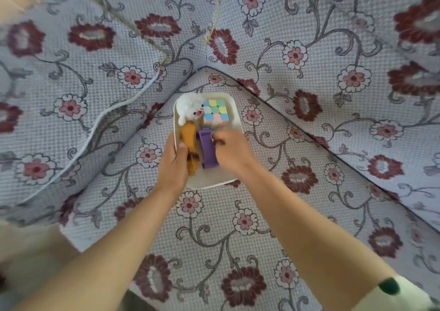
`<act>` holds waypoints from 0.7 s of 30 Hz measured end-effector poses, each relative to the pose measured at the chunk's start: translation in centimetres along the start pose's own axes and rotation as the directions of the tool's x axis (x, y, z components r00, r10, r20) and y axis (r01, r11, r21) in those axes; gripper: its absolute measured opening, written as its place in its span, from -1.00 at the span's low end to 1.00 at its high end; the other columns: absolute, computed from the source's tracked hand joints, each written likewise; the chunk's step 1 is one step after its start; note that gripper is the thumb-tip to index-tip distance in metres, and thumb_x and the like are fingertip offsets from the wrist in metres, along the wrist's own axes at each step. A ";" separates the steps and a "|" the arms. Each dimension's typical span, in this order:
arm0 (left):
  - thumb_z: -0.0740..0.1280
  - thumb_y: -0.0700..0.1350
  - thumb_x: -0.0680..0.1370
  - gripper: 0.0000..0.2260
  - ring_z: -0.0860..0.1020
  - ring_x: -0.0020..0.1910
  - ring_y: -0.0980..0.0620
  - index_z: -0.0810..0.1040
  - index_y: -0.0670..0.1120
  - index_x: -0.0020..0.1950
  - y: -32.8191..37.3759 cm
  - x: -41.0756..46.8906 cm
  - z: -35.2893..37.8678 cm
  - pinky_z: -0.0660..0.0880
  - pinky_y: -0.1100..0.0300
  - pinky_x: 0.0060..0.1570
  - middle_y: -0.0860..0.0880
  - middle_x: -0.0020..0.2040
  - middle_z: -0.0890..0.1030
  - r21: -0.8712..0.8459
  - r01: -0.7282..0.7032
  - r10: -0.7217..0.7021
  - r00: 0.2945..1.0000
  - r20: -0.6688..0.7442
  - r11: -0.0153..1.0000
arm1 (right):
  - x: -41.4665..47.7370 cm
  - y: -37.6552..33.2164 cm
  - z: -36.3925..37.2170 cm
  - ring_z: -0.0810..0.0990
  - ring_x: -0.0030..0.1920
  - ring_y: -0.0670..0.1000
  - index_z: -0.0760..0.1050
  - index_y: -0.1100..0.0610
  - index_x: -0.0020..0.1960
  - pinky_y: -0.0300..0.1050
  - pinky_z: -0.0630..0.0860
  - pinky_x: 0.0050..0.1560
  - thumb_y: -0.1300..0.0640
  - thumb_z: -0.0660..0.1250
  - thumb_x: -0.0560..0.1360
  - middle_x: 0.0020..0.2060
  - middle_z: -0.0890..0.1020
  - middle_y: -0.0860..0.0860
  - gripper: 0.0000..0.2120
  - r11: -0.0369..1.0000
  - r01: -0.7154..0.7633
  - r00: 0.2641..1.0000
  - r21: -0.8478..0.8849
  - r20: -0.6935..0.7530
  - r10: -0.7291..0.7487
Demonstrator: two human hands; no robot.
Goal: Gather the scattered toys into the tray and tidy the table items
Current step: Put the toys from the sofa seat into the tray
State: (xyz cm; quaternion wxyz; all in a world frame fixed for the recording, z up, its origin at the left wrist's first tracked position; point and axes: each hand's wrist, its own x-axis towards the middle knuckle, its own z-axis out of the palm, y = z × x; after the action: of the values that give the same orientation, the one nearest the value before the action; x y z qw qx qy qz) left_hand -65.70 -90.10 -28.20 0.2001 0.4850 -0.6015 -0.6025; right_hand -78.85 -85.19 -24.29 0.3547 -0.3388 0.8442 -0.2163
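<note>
Your left hand (pixel 173 165) grips the near left side of the white tray (pixel 209 179). Its thumb is hooked over the rim and lies inside, against the brown soft toy (pixel 188 134); the other fingers are hidden under the tray. Your right hand (pixel 232 151) is over the tray's right half with its fingers curled down and closed on the right edge of the purple band (pixel 207 149). How firmly they pinch it you cannot tell from this view.

The tray sits on a cushion (pixel 238 227) covered in flowered cloth, near the corner where two padded backs in the same cloth meet. All four toys are inside the tray. The white plush toy (pixel 189 107) fills the far left corner, and the pastel puzzle cube (pixel 216 113) sits just beside it in the far right corner. The brown soft toy runs along the left side below the white plush. The purple band stands on edge to its right, between the brown toy and your right hand.

A white cable (pixel 95 129) trails across the left backrest, well apart from the tray. A white sleeve with a dark green spot (pixel 390 285) shows on your right arm.
</note>
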 end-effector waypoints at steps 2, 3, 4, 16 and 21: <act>0.06 -0.06 0.66 -0.70 0.50 -0.08 0.36 0.41 -0.04 0.35 -0.4 0.0 -1.3 0.40 0.48 -0.14 0.10 0.02 0.56 0.009 0.011 -0.011 1.000 -0.019 1.000 | -0.2 -0.8 0.5 0.54 -0.21 0.02 0.57 0.26 -0.08 -0.36 0.36 -0.37 0.37 0.15 0.47 -0.18 0.60 0.08 -0.78 1.000 0.031 1.000 0.000 -0.001 -0.031; 0.06 -0.05 0.67 -0.71 0.50 -0.12 0.38 0.42 -0.04 0.33 -0.6 0.1 -1.8 0.38 0.52 -0.19 0.11 -0.01 0.55 0.016 0.020 -0.019 0.999 -0.028 1.000 | -0.2 -1.0 0.5 0.59 -0.15 0.08 0.57 0.28 -0.07 -0.25 0.44 -0.30 0.39 0.14 0.47 -0.15 0.62 0.13 -0.77 0.999 0.041 0.999 0.012 -0.012 -0.041; 0.06 -0.05 0.67 -0.72 0.50 -0.17 0.39 0.42 -0.05 0.31 -0.8 0.1 -2.6 0.37 0.55 -0.23 0.11 -0.05 0.54 0.022 0.026 -0.026 0.999 -0.041 0.999 | -0.3 -1.4 0.6 0.62 -0.09 0.14 0.56 0.30 -0.05 -0.14 0.52 -0.23 0.40 0.14 0.47 -0.12 0.63 0.17 -0.77 0.997 0.053 0.998 0.051 -0.025 -0.052; 0.07 -0.08 0.66 -0.73 0.50 -0.17 0.38 0.43 0.01 0.30 -5.5 -1.6 -8.7 0.39 0.42 -0.21 0.17 -0.09 0.53 0.057 0.096 -0.086 0.983 -0.161 0.994 | 0.0 4.3 3.8 0.54 0.16 0.01 0.44 0.09 0.33 -0.16 0.54 0.06 0.33 0.26 0.52 0.24 0.54 0.03 -0.60 0.997 -0.074 0.996 -0.012 -0.043 0.073; 0.07 -0.08 0.65 -0.69 0.49 -0.10 0.30 0.37 -0.05 0.38 -7.3 -2.4 -8.9 0.43 0.20 0.00 0.18 -0.06 0.50 0.096 0.125 -0.107 0.978 -0.181 0.987 | 1.4 7.2 7.6 0.32 0.37 0.26 0.20 0.02 0.47 0.15 0.33 0.36 0.23 0.38 0.44 0.40 0.30 0.15 -0.33 0.891 -0.060 0.998 -0.449 -0.032 0.051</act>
State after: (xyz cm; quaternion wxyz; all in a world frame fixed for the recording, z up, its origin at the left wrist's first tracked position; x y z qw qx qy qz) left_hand -54.74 -91.40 -32.31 0.1906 0.5805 -0.5835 -0.5350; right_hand -76.94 -82.28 -34.31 0.2647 -0.3854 0.8840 -0.0081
